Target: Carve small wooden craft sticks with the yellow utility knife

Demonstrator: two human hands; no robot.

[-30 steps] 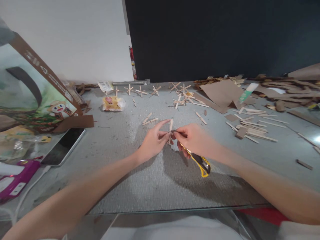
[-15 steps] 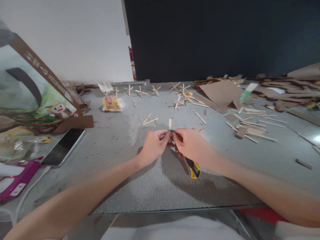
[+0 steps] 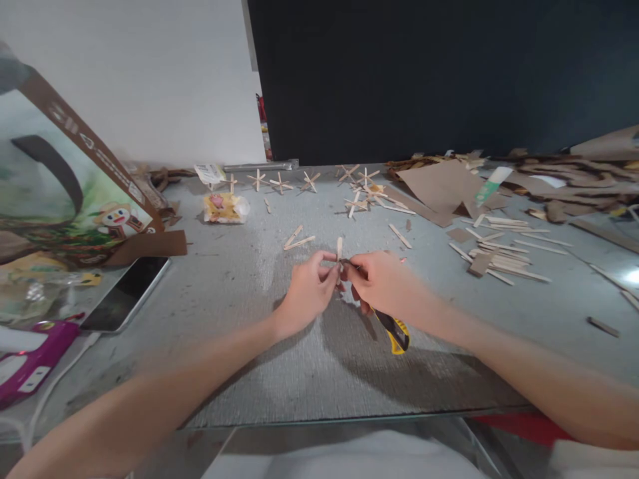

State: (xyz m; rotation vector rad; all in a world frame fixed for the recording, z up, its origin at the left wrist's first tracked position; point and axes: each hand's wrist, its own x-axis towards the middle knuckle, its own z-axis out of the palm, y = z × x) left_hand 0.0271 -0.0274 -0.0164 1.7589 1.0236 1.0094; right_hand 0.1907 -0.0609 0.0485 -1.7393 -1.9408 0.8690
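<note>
Between pinched left fingers (image 3: 327, 275), a flat, round-tipped wooden stick (image 3: 339, 248).
Just beside, right fingers (image 3: 360, 271) curl around a yellow-and-black cutter (image 3: 398, 334).

The worktop (image 3: 227, 279) gives passage right of the phone (image 3: 127, 293). Loose sticks (image 3: 519, 271) obstruct farther right, a black panel (image 3: 439, 80) behind.

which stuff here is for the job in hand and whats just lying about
Likely for the job:
- knife
- held stick
- loose sticks
- stick stars

Seemingly just lying about:
- phone
- purple device
- yellow packet
- cardboard (use unclear)
</note>
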